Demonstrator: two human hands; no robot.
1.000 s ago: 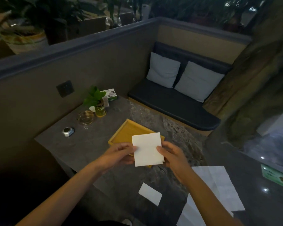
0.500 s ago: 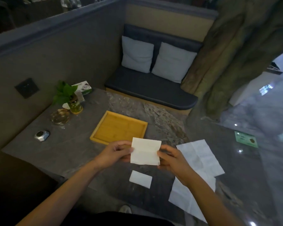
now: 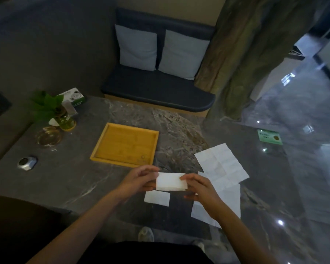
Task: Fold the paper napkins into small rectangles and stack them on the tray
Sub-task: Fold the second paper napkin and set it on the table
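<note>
Folded down once more since half a second ago, the napkin (image 3: 171,181) between the hands is now a short, thick rectangle where it was a taller sheet with a fold line across it. It sits just below the centre of the frame, held above the table (image 3: 69,180). The left hand (image 3: 139,181) pinches its left edge between thumb and curled fingers; the right hand (image 3: 199,187) grasps the right edge the same way, fingertips on top. Both hands are closed on the paper, and the layered edge shows along the bottom.

Directly beneath it, lying flat on the table, is a small folded napkin (image 3: 157,198), already about the finished size. To the right, two open napkins (image 3: 222,164) lie spread and partly overlapping, their crease lines visible, the nearer one partly hidden by the right forearm. Above the hands, in the middle of the frame, the wooden tray (image 3: 154,147) has no napkins on it.

In the upper left stand a small plant in a glass jar (image 3: 65,121), a glass ashtray (image 3: 48,137) and a tissue box (image 3: 75,96); a round metal object (image 3: 27,163) lies at the left.

By my reading, this napkin is at or near its final size, so it needs a firm crease and then goes to the tray. With nothing stacked and two sheets unfolded, the task is early on.
</note>
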